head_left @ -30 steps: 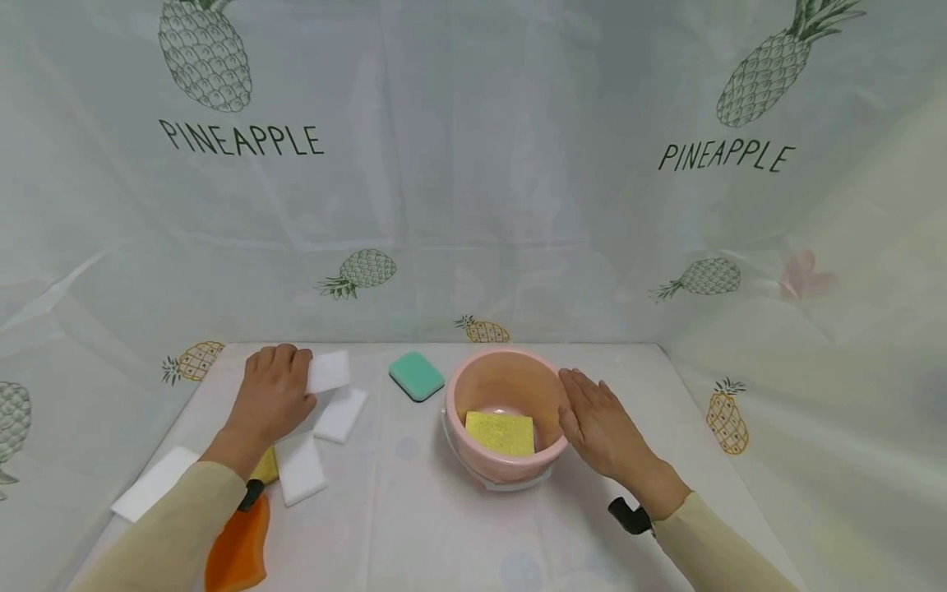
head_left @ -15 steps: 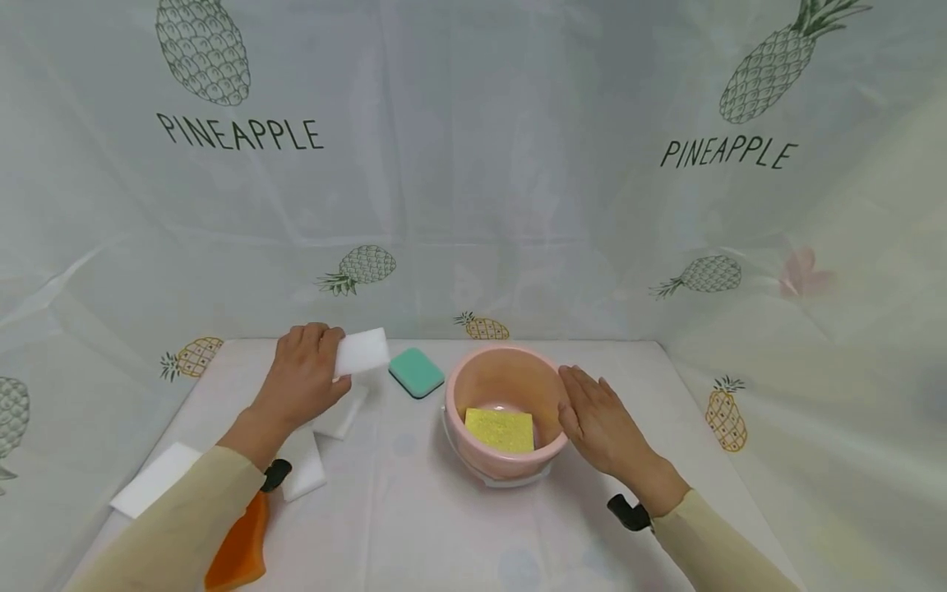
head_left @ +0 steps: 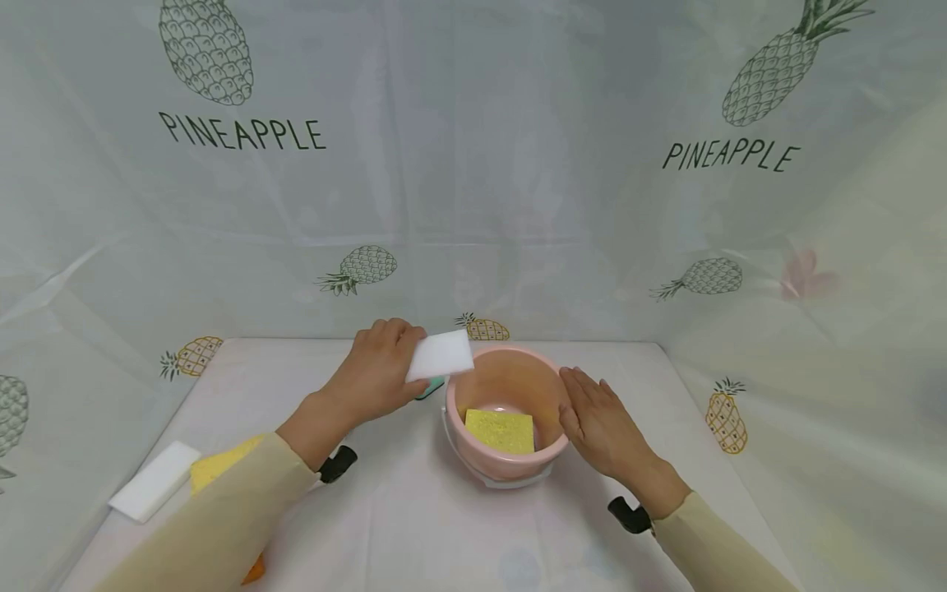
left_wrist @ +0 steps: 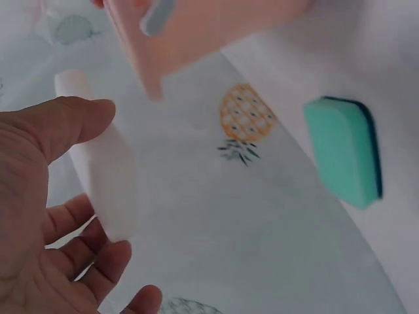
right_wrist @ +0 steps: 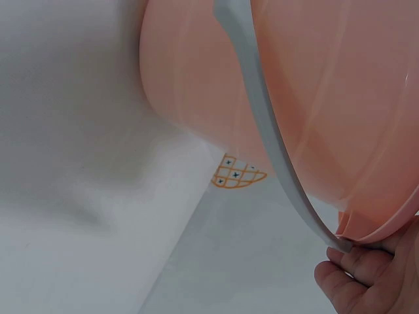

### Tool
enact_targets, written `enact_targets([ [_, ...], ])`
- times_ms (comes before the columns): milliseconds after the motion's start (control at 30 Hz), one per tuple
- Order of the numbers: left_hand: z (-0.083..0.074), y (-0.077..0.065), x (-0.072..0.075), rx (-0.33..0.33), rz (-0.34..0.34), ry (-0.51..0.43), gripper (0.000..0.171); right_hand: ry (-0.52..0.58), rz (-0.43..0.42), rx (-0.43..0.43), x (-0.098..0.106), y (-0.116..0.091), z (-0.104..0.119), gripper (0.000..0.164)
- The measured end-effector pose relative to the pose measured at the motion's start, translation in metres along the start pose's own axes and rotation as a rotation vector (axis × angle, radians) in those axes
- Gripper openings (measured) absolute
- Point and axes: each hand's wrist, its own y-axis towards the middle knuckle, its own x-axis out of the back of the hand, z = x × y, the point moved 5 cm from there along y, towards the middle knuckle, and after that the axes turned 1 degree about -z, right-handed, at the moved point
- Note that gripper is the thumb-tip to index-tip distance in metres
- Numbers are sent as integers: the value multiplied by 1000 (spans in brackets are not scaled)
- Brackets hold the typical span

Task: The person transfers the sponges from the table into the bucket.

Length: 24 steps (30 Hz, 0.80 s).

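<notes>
My left hand (head_left: pixel 373 370) pinches a white sponge block (head_left: pixel 441 356) between thumb and fingers, raised at the left rim of a pink bucket (head_left: pixel 491 465). In the left wrist view the same white sponge (left_wrist: pixel 108 163) sits between the thumb and the curled fingers. Inside the bucket lies a yellow sponge (head_left: pixel 500 431). My right hand (head_left: pixel 610 427) rests against the bucket's right rim with its fingers straight. The right wrist view has those fingers (right_wrist: pixel 366 265) by the end of the grey handle (right_wrist: pixel 262 111). A green scouring sponge (left_wrist: pixel 344 150) lies left of the bucket, mostly covered by my left hand in the head view.
At the table's left edge lies another white sponge (head_left: pixel 154 482). Beside it a yellow piece (head_left: pixel 222 465) and an orange piece (head_left: pixel 255 571) show partly from under my left sleeve. A pineapple-print sheet (head_left: pixel 518 189) hangs behind the table.
My left hand has lifted the white sponge from the left group and carried it right to the bucket's rim. The right hand and the bucket have stayed put.
</notes>
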Motion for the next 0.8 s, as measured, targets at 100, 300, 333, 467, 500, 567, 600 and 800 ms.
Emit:
enact_targets([
  [100,-15,9,0,-32,23,8,68,0,-4,3,0,0,0,55],
  [300,-37,24,-8,-81,73,38,65,-3,-5,3,0,0,0,55],
  [333,-41,26,-9,-92,79,42,66,-5,-4,1,0,0,0,55],
  [467,-54,32,-15,-124,110,44,68,-11,1,-7,1,-1,1,56],
  [500,-57,34,-17,-130,119,51,70,-13,3,-8,0,-1,1,56],
  [567,-63,36,-21,-133,144,69,72,-14,2,-7,1,-1,1,56],
  [600,-65,38,-23,-132,158,73,74,-15,1,-5,1,-1,1,56],
  [800,-77,45,-37,-117,252,136,72,-73,26,16,3,0,3,57],
])
